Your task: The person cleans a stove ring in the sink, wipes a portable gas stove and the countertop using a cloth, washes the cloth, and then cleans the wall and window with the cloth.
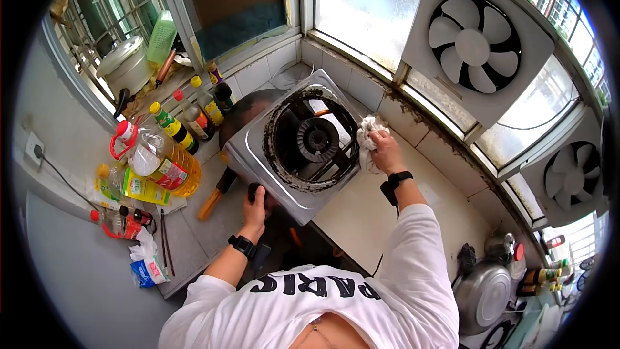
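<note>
1 gas stove point(248, 142), tilted, occupies frame centre, left hand point(254, 213) gripping its lower-left edge by the black knob point(253, 191), apparently to steady the tilt, right hand's point(386, 152) fingers closed around 1 white cloth point(367, 142), apparently keeping it bunched at the right edge.

I see a silver gas stove point(265, 178) at the counter's inside corner, top facing me, turned askew so one corner points out past the front edge. Its metal panel looks smooth and shiny, but the round opening's rim point(314, 187) is blackened and crusted, with dark supports inside around a ridged burner point(316, 141). A black knob point(256, 192) sits on its near left side. The crumpled, whitish cloth point(367, 145) is bunched in the right hand point(387, 153) at the stove's right edge; I can't tell how firmly it presses there.
</note>
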Action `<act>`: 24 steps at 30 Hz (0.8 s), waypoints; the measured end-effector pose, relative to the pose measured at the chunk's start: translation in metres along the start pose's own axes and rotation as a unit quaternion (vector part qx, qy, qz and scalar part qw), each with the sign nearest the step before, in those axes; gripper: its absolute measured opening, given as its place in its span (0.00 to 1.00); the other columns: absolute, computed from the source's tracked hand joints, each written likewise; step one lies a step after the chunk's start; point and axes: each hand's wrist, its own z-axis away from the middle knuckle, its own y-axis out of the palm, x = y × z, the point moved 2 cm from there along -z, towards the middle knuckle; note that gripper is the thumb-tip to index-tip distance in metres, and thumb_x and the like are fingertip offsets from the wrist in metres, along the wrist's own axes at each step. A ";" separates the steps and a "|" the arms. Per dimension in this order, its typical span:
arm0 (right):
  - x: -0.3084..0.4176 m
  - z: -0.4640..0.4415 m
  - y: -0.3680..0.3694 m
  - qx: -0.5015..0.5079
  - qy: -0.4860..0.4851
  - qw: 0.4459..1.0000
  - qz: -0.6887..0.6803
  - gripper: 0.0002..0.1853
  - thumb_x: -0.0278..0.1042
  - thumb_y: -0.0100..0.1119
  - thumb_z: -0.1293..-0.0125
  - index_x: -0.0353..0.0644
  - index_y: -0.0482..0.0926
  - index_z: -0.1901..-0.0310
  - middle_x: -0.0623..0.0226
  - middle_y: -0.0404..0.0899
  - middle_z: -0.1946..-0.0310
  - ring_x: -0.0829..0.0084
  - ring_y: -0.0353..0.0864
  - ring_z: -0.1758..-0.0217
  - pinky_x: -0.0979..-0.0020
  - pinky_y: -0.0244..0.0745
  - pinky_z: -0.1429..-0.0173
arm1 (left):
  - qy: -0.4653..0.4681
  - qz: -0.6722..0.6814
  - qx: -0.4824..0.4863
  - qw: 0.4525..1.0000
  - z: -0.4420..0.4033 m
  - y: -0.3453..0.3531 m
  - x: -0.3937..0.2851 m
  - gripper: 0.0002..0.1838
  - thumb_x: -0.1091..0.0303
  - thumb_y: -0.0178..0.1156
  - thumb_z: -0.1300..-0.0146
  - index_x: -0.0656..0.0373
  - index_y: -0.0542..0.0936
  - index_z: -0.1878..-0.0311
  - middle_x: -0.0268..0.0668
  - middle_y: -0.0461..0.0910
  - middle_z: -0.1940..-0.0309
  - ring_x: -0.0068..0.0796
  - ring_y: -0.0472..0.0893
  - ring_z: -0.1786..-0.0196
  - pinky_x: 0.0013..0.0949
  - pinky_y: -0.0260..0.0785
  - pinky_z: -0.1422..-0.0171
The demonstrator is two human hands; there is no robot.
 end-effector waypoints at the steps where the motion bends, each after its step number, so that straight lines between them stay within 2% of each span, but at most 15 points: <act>1: 0.001 -0.006 -0.009 0.029 -0.001 0.999 0.025 0.19 0.29 0.59 0.51 0.55 0.78 0.54 0.65 0.77 0.56 0.60 0.78 0.51 0.60 0.75 0.48 | 0.023 0.025 0.014 0.999 -0.002 0.002 0.002 0.28 0.44 0.60 0.40 0.52 0.68 0.45 0.31 0.76 0.58 0.22 0.79 0.61 0.27 0.71 0.65; 3: -0.002 -0.026 -0.033 0.091 0.015 0.992 0.089 0.17 0.27 0.57 0.51 0.54 0.79 0.57 0.66 0.78 0.59 0.60 0.78 0.52 0.61 0.75 0.50 | 0.029 -0.007 0.009 1.000 -0.010 -0.009 0.019 0.25 0.45 0.60 0.40 0.53 0.71 0.49 0.30 0.77 0.61 0.20 0.78 0.65 0.24 0.70 0.69; 4: 0.001 -0.036 -0.043 0.054 -0.005 0.995 0.081 0.16 0.27 0.57 0.50 0.53 0.79 0.57 0.66 0.78 0.59 0.60 0.78 0.53 0.61 0.75 0.50 | 0.045 -0.012 -0.004 0.999 -0.011 -0.008 0.018 0.23 0.45 0.61 0.40 0.54 0.72 0.53 0.28 0.76 0.66 0.19 0.77 0.68 0.22 0.68 0.72; 7: 0.049 -0.084 -0.094 -0.040 -0.094 0.993 0.063 0.16 0.26 0.55 0.49 0.50 0.78 0.57 0.63 0.77 0.60 0.58 0.78 0.56 0.62 0.74 0.52 | 0.036 -0.002 -0.005 0.999 -0.002 -0.002 0.004 0.22 0.46 0.61 0.40 0.53 0.72 0.54 0.26 0.75 0.70 0.18 0.76 0.72 0.23 0.67 0.73; 9: 0.088 -0.114 -0.106 -0.060 -0.104 0.993 0.020 0.17 0.27 0.56 0.49 0.51 0.78 0.55 0.63 0.77 0.59 0.58 0.78 0.54 0.62 0.74 0.51 | 0.054 0.009 -0.004 0.998 -0.001 -0.003 0.003 0.21 0.47 0.61 0.40 0.53 0.71 0.55 0.25 0.74 0.71 0.18 0.75 0.73 0.23 0.67 0.73; 11: 0.114 -0.141 -0.095 -0.065 -0.151 0.985 0.043 0.19 0.28 0.58 0.49 0.52 0.77 0.53 0.64 0.76 0.56 0.58 0.77 0.51 0.62 0.74 0.49 | 0.059 0.012 0.020 0.998 -0.009 -0.006 0.014 0.21 0.48 0.62 0.40 0.53 0.71 0.54 0.27 0.74 0.69 0.18 0.76 0.72 0.24 0.69 0.73; 12: 0.117 -0.153 -0.076 -0.043 -0.171 0.983 0.043 0.21 0.29 0.59 0.49 0.54 0.76 0.50 0.64 0.74 0.51 0.58 0.75 0.47 0.61 0.73 0.47 | 0.023 0.036 0.004 0.999 0.000 -0.001 0.003 0.22 0.48 0.62 0.41 0.53 0.70 0.53 0.28 0.74 0.68 0.19 0.76 0.72 0.25 0.72 0.73; 13: 0.118 -0.161 -0.052 -0.009 -0.179 0.983 0.044 0.24 0.29 0.59 0.49 0.57 0.75 0.48 0.66 0.73 0.48 0.58 0.73 0.44 0.61 0.72 0.44 | 0.025 0.038 -0.001 0.999 0.003 0.002 -0.001 0.22 0.48 0.62 0.41 0.53 0.70 0.53 0.28 0.74 0.68 0.19 0.76 0.72 0.25 0.72 0.73; 15: 0.116 -0.164 -0.016 -0.022 -0.173 0.982 0.073 0.25 0.29 0.60 0.49 0.59 0.75 0.46 0.66 0.73 0.46 0.57 0.73 0.44 0.62 0.71 0.42 | -0.016 0.072 -0.031 0.997 0.006 0.004 -0.001 0.21 0.53 0.64 0.40 0.58 0.72 0.55 0.27 0.72 0.67 0.18 0.70 0.65 0.24 0.66 0.60; 17: 0.100 -0.165 -0.009 -0.004 -0.176 0.983 0.050 0.22 0.31 0.62 0.49 0.57 0.77 0.50 0.67 0.74 0.48 0.57 0.74 0.46 0.61 0.72 0.45 | -0.015 0.071 -0.057 0.996 -0.005 -0.003 0.016 0.21 0.52 0.64 0.41 0.59 0.72 0.55 0.28 0.72 0.66 0.18 0.70 0.65 0.24 0.66 0.60; 19: 0.091 -0.149 -0.017 0.038 -0.145 0.988 0.041 0.21 0.27 0.61 0.52 0.51 0.77 0.52 0.65 0.75 0.51 0.55 0.74 0.47 0.62 0.69 0.41 | 0.016 0.002 -0.025 1.000 -0.007 -0.008 0.023 0.23 0.48 0.62 0.40 0.54 0.70 0.52 0.30 0.74 0.65 0.22 0.78 0.67 0.30 0.76 0.71; 21: 0.075 -0.122 -0.026 0.047 -0.135 0.987 0.074 0.19 0.27 0.59 0.51 0.51 0.77 0.54 0.63 0.75 0.54 0.54 0.75 0.50 0.60 0.73 0.49 | 0.023 0.008 -0.025 0.999 -0.006 -0.004 0.022 0.25 0.47 0.62 0.40 0.55 0.69 0.50 0.31 0.74 0.62 0.23 0.78 0.65 0.29 0.77 0.70; 23: 0.050 -0.092 -0.022 0.036 -0.125 0.987 0.095 0.20 0.28 0.60 0.51 0.52 0.77 0.53 0.63 0.76 0.56 0.55 0.76 0.51 0.59 0.74 0.51 | 0.011 0.044 0.003 0.999 -0.004 -0.002 0.018 0.27 0.45 0.62 0.41 0.54 0.68 0.48 0.31 0.74 0.60 0.24 0.78 0.62 0.32 0.77 0.67; 24: 0.040 -0.077 -0.023 0.063 -0.102 0.988 0.101 0.20 0.28 0.60 0.52 0.52 0.78 0.54 0.63 0.77 0.57 0.55 0.76 0.52 0.60 0.74 0.51 | -0.023 0.044 0.015 0.999 0.001 -0.001 0.008 0.28 0.45 0.62 0.41 0.53 0.67 0.47 0.31 0.74 0.59 0.25 0.78 0.59 0.35 0.77 0.65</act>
